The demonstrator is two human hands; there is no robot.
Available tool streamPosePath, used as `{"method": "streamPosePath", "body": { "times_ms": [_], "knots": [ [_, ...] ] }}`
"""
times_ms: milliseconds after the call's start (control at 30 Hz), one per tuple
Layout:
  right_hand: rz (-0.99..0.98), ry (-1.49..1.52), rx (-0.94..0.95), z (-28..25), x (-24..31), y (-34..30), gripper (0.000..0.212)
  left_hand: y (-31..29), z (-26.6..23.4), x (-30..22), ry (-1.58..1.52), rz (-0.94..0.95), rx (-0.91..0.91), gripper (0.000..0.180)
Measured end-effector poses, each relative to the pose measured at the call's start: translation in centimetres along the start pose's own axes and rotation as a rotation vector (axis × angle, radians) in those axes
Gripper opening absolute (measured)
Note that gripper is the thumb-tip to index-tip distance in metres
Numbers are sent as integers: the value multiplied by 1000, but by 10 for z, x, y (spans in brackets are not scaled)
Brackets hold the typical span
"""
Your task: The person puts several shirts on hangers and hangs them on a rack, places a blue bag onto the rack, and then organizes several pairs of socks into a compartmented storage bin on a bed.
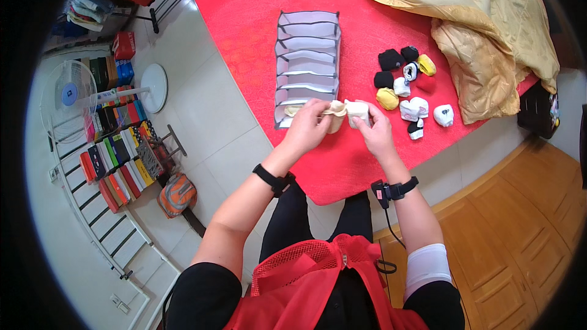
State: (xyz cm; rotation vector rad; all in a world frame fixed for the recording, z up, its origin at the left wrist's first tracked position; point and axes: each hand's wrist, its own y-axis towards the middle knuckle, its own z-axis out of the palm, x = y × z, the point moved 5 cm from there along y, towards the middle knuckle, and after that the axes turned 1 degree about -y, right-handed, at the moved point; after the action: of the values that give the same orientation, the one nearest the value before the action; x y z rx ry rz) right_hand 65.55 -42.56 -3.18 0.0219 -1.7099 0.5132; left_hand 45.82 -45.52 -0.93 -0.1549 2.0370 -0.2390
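Observation:
My left hand (pixel 309 124) and my right hand (pixel 375 133) are raised close together over the near part of the red-covered surface. Between them is a cream sock (pixel 336 110), pinched by the fingers of both hands and partly rolled. Its right portion is bunched in my right hand. Just beyond my left hand stands a pale fabric organizer (pixel 307 61) with dark edging and several slots in a row. A cream piece lies in its nearest slot, partly hidden by my left hand. Right of my hands lie several balled socks (pixel 414 109) in black, white, yellow and red.
A gold quilt (pixel 477 55) is heaped at the far right of the red cloth (pixel 238 30). To the left stand a white fan (pixel 73 95), a rack of shoe boxes (pixel 122 159) and an orange-grey backpack (pixel 177 195). Wooden cabinet doors (pixel 489 238) are at the lower right.

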Motion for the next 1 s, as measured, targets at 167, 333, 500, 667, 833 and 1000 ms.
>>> {"method": "streamPosePath", "body": {
  "times_ms": [167, 333, 500, 667, 833, 1000],
  "knots": [
    [-225, -287, 13, 49, 27, 9, 39, -18, -67, 20, 284, 40, -141, 20],
    [-481, -640, 98, 89, 31, 15, 35, -25, -82, 35, 470, 270, -175, 20],
    [-571, -884, 115, 109, 17, 23, 20, -25, -59, 54, 634, 394, -93, 13],
    [-676, -1117, 122, 118, 15, 31, 8, -17, -47, 71, 590, 302, -75, 8],
    [-707, -1198, 60, 116, 2, 33, 5, -11, -35, 82, 624, 162, -33, 10],
    [-704, -1270, 73, 123, -5, 32, 8, -11, -22, 94, 666, 16, 55, 18]
  ]
}}
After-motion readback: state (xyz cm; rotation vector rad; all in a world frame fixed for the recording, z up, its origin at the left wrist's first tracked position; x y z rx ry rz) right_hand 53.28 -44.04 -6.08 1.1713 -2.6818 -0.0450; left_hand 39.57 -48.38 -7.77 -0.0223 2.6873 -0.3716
